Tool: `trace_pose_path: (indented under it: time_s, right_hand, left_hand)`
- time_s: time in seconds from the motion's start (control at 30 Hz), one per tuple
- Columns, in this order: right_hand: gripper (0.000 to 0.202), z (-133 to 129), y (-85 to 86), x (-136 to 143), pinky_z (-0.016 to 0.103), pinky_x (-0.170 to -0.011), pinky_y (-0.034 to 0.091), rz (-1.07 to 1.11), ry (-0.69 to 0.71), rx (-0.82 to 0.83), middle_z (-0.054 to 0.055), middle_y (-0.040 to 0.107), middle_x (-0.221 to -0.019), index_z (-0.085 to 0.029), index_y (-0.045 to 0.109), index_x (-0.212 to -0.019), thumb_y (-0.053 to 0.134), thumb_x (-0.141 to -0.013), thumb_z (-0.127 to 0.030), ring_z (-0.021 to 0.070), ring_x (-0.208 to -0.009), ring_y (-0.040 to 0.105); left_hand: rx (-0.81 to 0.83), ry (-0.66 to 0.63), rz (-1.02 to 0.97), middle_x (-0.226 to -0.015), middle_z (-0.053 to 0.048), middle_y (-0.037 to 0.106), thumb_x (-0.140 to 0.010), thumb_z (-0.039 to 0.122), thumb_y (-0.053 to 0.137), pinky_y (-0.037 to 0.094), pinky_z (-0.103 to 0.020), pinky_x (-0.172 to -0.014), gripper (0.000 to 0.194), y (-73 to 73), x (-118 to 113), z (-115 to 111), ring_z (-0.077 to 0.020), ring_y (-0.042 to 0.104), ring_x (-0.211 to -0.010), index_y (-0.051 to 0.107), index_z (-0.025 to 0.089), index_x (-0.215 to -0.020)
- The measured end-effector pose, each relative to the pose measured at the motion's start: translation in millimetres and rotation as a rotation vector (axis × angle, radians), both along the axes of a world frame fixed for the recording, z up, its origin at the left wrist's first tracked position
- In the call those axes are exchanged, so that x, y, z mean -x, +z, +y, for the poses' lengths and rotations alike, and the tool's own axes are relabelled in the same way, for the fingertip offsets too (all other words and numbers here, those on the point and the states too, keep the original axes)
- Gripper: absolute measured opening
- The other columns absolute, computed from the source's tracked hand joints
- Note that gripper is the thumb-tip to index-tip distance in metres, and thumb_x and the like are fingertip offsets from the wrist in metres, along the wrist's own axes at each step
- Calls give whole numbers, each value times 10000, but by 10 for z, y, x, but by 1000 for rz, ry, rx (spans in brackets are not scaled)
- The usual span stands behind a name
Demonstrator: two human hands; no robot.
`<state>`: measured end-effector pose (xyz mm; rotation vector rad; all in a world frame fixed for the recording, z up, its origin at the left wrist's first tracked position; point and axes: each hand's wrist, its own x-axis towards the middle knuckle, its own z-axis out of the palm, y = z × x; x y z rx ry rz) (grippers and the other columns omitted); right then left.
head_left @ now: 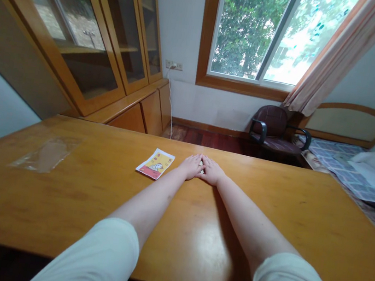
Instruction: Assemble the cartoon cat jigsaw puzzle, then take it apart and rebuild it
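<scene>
Both hands lie low on the wooden table (102,203), with their fingertips meeting at the far side. Between them shows a small patch of pale, cream-coloured pieces (201,165); they look like jigsaw pieces, but most are covered by the hands. My left hand (190,166) rests flat with its fingers stretched out along the left of the pieces. On the right, my right hand (212,171) is laid down the same way, fingers extended. A printed card (155,163) with a white animal on yellow and red lies just left of my left hand, apart from it.
A clear plastic bag (48,153) lies flat on the table's left part. Beyond the table stand a glass-door cabinet (117,47), an office chair (274,129) and a bed (351,168). A white cable (171,101) hangs from a wall socket.
</scene>
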<state>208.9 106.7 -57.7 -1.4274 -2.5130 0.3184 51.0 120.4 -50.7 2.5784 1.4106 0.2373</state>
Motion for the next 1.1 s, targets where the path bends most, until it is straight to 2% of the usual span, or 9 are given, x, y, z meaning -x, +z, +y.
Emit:
trace_pose_path:
  time_s: [0.23, 0.37, 0.43, 0.5, 0.7, 0.83, 0.97, 1.1]
  right_hand:
    - [974, 151, 7, 4, 439, -1142, 223, -3, 11, -21, 199, 325, -1494, -78, 205, -1490, 511, -775, -666, 291, -1396, 274]
    - [1039, 70, 21, -9, 479, -1165, 94, -18, -92, -88, 216, 233, -1526, -40, 152, -1494, 493, -763, -695, 303, -1426, 179]
    - [1060, -24, 28, -35, 497, -1163, 34, -18, -159, -134, 223, 157, -1544, -18, 112, -1494, 472, -770, -703, 306, -1441, 100]
    - [1068, -162, 31, -76, 505, -1159, 24, -15, -192, -147, 224, 119, -1550, -20, 72, -1498, 457, -777, -707, 305, -1445, 69]
    - [1102, -803, -20, -183, 538, -1149, 35, 6, -246, -173, 221, 133, -1549, -63, -6, -1508, 456, -765, -733, 319, -1443, 60]
    - [1030, -1192, -45, -133, 503, -1158, 88, -3, -152, -122, 199, 139, -1554, -74, 22, -1512, 433, -803, -698, 296, -1444, 85]
    - [896, -1312, -11, -60, 483, -1154, 144, 27, -220, -69, 192, 170, -1549, -85, 121, -1510, 396, -859, -634, 284, -1436, 150]
    - [807, -1258, 51, -70, 467, -1152, 173, 34, -235, -45, 185, 191, -1544, -72, 175, -1501, 347, -896, -578, 271, -1434, 164]
  left_hand:
    - [4, 28, -17, -1513, -159, 308, -938, 489, 269, 211, -387, -1146, 666, -31, -29, 162, -240, 291, -1399, 261, 79, -1462]
    - [-23, 88, -58, -1541, -171, 223, -947, 481, 247, 177, -397, -1160, 684, -21, -9, 112, -241, 217, -1426, 193, 54, -1480]
    - [-52, 117, -79, -1557, -173, 156, -949, 485, 234, 148, -402, -1169, 699, 2, 39, 17, -236, 144, -1444, 153, 45, -1486]
    - [-63, 78, -76, -1564, -160, 133, -946, 492, 232, 127, -405, -1176, 704, 28, 114, -134, -223, 112, -1449, 127, 61, -1493]
    - [-66, 31, -48, -1565, -162, 118, -914, 517, 332, 128, -449, -1175, 776, 2, 393, -842, -241, 88, -1451, 53, 102, -1506]
    - [-19, 22, 0, -1565, -159, 122, -897, 517, 380, 130, -456, -1175, 800, 4, 444, -1242, -259, 96, -1449, 70, 103, -1507]
    - [78, 27, 41, -1563, -146, 141, -923, 482, 341, 150, -463, -1169, 714, 98, 311, -1323, -268, 108, -1447, 153, 103, -1498]
    - [12, 58, 31, -1571, -129, 103, -929, 466, 326, 126, -474, -1171, 700, 120, 168, -1242, -269, 94, -1450, 141, 107, -1501]
